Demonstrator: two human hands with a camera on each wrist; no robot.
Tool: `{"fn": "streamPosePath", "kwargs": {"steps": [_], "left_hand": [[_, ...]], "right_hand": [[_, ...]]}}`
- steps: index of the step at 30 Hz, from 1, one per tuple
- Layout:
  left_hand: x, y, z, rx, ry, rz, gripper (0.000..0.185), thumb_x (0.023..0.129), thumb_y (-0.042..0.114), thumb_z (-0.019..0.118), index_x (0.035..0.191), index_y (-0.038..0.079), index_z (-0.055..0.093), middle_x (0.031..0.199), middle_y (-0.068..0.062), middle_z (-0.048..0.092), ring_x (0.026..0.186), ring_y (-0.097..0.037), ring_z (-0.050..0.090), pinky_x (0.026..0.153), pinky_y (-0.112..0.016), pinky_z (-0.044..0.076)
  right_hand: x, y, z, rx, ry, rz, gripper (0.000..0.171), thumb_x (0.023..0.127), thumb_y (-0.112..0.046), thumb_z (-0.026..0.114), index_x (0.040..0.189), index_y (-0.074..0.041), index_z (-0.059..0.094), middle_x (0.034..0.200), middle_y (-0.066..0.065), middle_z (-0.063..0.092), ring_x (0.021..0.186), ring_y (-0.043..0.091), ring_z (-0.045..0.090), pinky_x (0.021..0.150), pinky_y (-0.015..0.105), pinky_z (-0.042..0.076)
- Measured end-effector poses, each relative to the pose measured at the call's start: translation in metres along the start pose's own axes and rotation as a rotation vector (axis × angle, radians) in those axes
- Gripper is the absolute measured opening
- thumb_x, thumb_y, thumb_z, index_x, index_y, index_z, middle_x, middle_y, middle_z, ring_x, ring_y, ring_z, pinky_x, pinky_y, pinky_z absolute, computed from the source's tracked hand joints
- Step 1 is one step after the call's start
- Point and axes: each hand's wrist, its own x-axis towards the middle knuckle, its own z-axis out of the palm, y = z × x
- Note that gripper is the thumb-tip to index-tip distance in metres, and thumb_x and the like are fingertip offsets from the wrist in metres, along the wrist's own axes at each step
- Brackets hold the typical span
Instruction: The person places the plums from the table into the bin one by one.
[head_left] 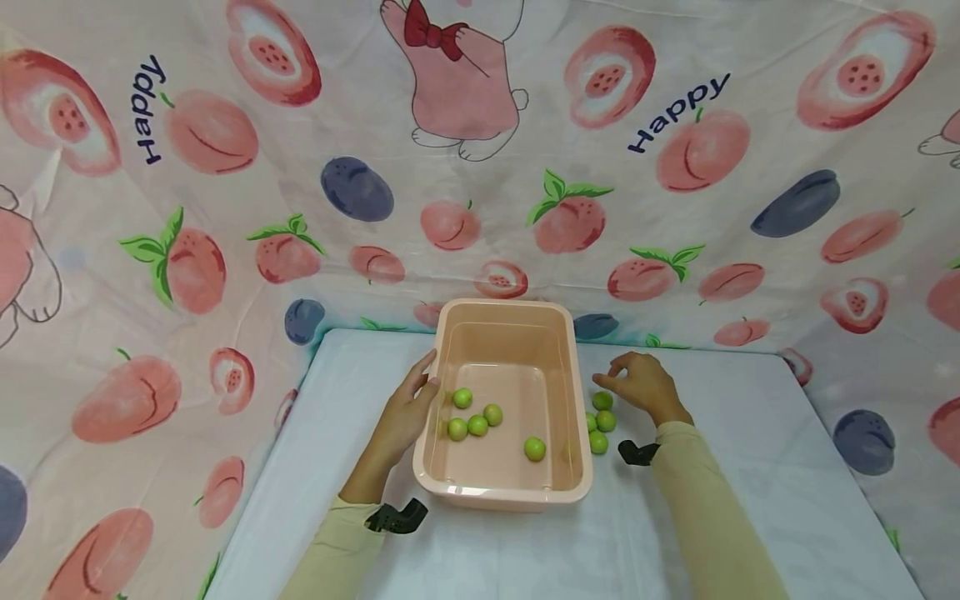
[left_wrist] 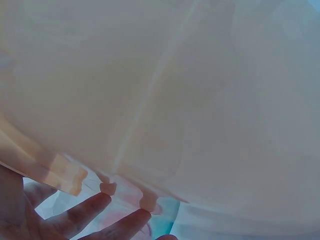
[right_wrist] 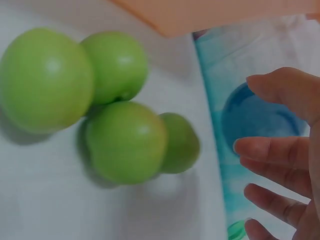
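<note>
A peach-coloured plastic bin (head_left: 505,497) holds several small round green fruits (head_left: 477,425) on its floor. My left hand (head_left: 401,414) touches the bin's left side near the rim. In the left wrist view its spread, fairly straight fingers (left_wrist: 80,216) reach along the bin's outer wall (left_wrist: 150,100). On the other side, my right hand (head_left: 642,385) hovers just beyond a cluster of loose green fruits (head_left: 606,421) beside the bin. Nothing is between its thumb and fingers in the right wrist view, where the nearest fruit (right_wrist: 127,143) sits among others on the white surface.
A white-covered table (head_left: 720,500) lies under everything. Behind it hangs a fruit-printed cloth (head_left: 480,192), which also covers the sides. The bin's far end stands close to this cloth. Both wrists carry black camera mounts (head_left: 397,517).
</note>
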Motion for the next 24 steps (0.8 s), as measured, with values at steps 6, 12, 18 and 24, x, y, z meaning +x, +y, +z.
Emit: {"fn": "streamPosePath", "kwargs": {"steps": [6, 12, 18, 24], "left_hand": [[-0.001, 0.001, 0.0, -0.002, -0.001, -0.006, 0.049, 0.107, 0.043, 0.046, 0.154, 0.05, 0.034, 0.164, -0.011, 0.036, 0.145, -0.042, 0.042, 0.109, -0.061, 0.044], [0.001, -0.002, 0.0, 0.005, -0.001, 0.003, 0.05, 0.107, 0.043, 0.046, 0.156, 0.049, 0.033, 0.164, -0.013, 0.036, 0.146, -0.044, 0.04, 0.11, -0.063, 0.042], [0.0, -0.002, 0.0, 0.016, 0.0, -0.002, 0.05, 0.107, 0.043, 0.046, 0.156, 0.048, 0.033, 0.164, -0.013, 0.036, 0.146, -0.044, 0.041, 0.11, -0.064, 0.042], [-0.001, 0.0, 0.0, 0.017, 0.003, -0.01, 0.05, 0.107, 0.044, 0.046, 0.155, 0.05, 0.034, 0.164, -0.011, 0.036, 0.146, -0.043, 0.04, 0.111, -0.064, 0.041]], "right_hand": [[-0.002, 0.005, 0.011, 0.019, -0.058, 0.089, 0.058, 0.088, -0.06, 0.068, 0.106, -0.006, 0.073, 0.127, 0.019, 0.067, 0.113, 0.034, 0.06, 0.093, 0.057, 0.053], [-0.004, 0.01, 0.021, 0.036, -0.076, 0.141, 0.058, 0.087, -0.062, 0.069, 0.104, -0.007, 0.072, 0.123, 0.017, 0.068, 0.111, 0.033, 0.06, 0.093, 0.056, 0.054], [-0.005, 0.015, 0.029, 0.057, -0.083, 0.165, 0.058, 0.085, -0.061, 0.071, 0.105, -0.007, 0.073, 0.126, 0.018, 0.067, 0.117, 0.036, 0.06, 0.098, 0.06, 0.051], [-0.008, 0.018, 0.035, 0.075, -0.064, 0.15, 0.06, 0.084, -0.059, 0.073, 0.108, -0.004, 0.072, 0.121, 0.017, 0.07, 0.113, 0.035, 0.062, 0.096, 0.058, 0.053]]}}
